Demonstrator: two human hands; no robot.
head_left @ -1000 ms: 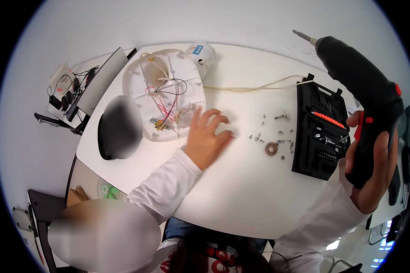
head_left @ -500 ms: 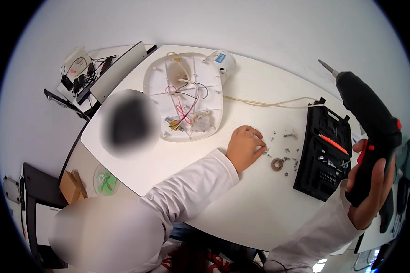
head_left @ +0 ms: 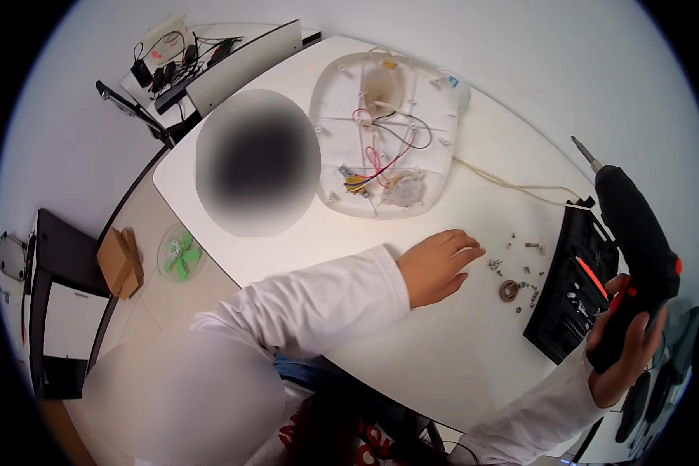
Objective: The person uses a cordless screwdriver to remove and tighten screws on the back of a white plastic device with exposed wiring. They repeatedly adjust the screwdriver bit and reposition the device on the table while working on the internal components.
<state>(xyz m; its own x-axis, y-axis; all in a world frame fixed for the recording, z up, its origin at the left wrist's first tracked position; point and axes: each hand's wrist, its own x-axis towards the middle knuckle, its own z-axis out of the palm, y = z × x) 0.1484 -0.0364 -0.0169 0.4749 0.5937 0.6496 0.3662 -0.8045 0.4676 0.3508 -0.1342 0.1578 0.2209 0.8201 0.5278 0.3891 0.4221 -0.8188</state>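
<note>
My left hand (head_left: 440,268) hovers over or rests on the white table, fingers apart and holding nothing. Just beyond its fingertips lies a small pile of screws (head_left: 495,266). My right hand (head_left: 635,342) grips a black and red cordless screwdriver (head_left: 635,229), raised at the right with its bit pointing up and left. Farther back sits a white plastic fan base (head_left: 338,144), underside up, with coloured wires (head_left: 377,167) and a round clear part (head_left: 405,189) exposed. Around the pile are a brown ring (head_left: 509,291), a pale bolt with a knob (head_left: 536,247) and several more loose screws (head_left: 534,295).
An open black tool case (head_left: 551,326) with an orange-red shaft (head_left: 592,276) stands at the table's right. A cream cord (head_left: 512,185) runs from the base toward it. Green fan blades (head_left: 182,255) and a cardboard box (head_left: 119,264) are on the floor at left.
My left hand has opened out of a pinch beside the screws, and screws lie piled by its fingertips. The whole view has shifted, with the fan base now farther right. My right hand keeps the screwdriver.
</note>
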